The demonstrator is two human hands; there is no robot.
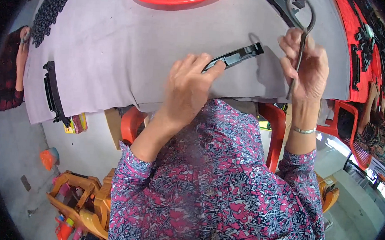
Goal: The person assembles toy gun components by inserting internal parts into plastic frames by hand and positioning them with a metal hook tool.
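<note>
My left hand [188,84] grips a long, narrow black plastic part [244,56] with a hollow channel along it. The part is held aslant over the grey cloth-covered table [162,42], its free end pointing right and away from me. Raised to the right of it is my right hand [311,70], its fingers closed around a dark metal rod [301,54] with a large loop at the top. The rod's lower tip hangs below my fingers, apart from the black part. Part of the channel is covered by my left fingers.
A red tray [178,3] holding black and yellowish pieces stands at the far edge. Small black pieces [55,10] are heaped at far left; another long black part [54,92] lies nearer. Black parts cover a red surface [348,24] at right. People sit on both sides.
</note>
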